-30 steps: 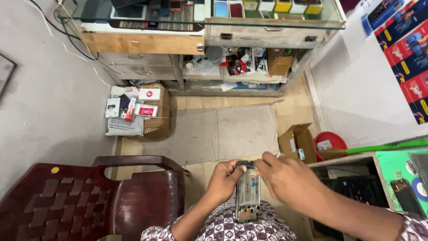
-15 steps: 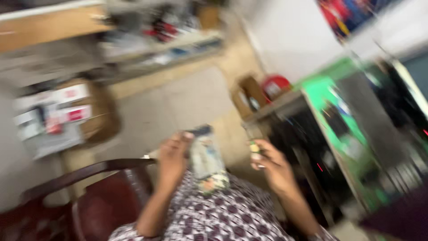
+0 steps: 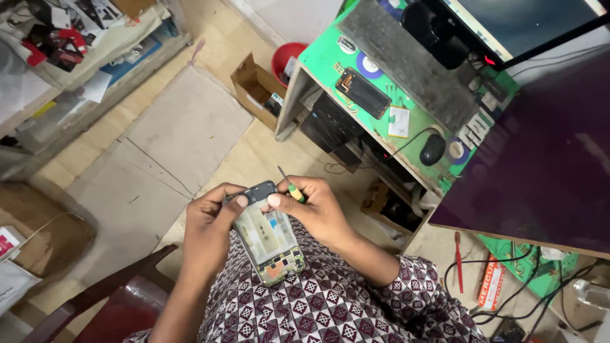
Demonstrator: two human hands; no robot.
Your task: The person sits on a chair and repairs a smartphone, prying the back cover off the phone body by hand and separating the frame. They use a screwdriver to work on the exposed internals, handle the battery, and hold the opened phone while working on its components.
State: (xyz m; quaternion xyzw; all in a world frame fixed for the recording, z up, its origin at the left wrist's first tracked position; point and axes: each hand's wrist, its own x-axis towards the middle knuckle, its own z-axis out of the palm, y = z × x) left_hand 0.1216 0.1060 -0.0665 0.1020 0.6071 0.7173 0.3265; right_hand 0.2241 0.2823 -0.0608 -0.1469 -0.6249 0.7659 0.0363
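Green worktop (image 3: 330, 57) lies at one o'clock; left hand (image 3: 210, 222) and right hand (image 3: 318, 206) clamp an opened phone (image 3: 270, 235), right also gripping a screwdriver (image 3: 289, 186).

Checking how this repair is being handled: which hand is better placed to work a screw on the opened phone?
Probably the right hand: it holds the small screwdriver. The left hand grips the opened phone, steadying it.
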